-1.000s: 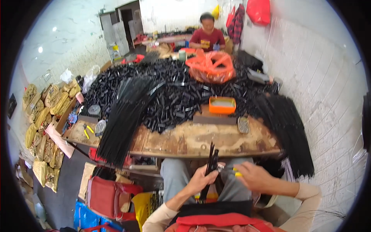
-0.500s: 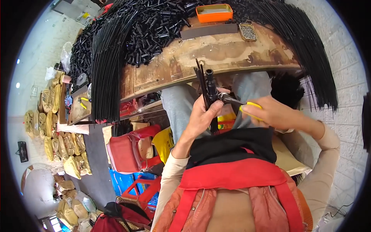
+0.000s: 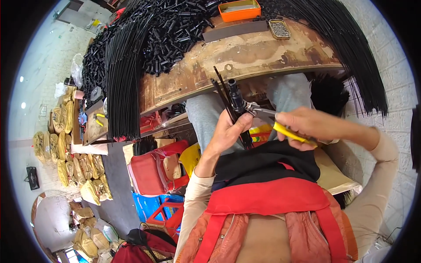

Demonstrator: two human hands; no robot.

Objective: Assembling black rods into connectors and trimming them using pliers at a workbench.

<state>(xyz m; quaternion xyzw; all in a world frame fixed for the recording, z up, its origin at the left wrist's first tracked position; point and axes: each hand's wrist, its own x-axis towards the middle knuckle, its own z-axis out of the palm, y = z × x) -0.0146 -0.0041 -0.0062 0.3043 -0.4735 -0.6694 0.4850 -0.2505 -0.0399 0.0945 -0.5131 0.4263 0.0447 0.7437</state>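
Observation:
Over my lap, my left hand (image 3: 228, 136) is closed around a black tubular fitting (image 3: 237, 98) with an open top end. Several thin black rods (image 3: 223, 97) stick up beside the fitting out of the same grip. My right hand (image 3: 305, 122) is wrapped round the yellow handles of a pair of pliers (image 3: 291, 133). Their metal jaws meet the side of the fitting, just above my left thumb. Whatever the jaws pinch is too small to make out. The lower end of the fitting is partly hidden by my left hand.
A worn wooden table (image 3: 193, 85) edges my knees. It bears a heap of black fittings (image 3: 164, 41), bundles of black rods (image 3: 125, 83), an orange tin (image 3: 239, 14) and a small tray of metal bits (image 3: 280, 30). Another yellow tool (image 3: 99, 119) lies at left.
My right hand has shifted right and slightly down, turning the pliers so their yellow handles show more. The rods in my left hand lean further left and the fitting tilts slightly.

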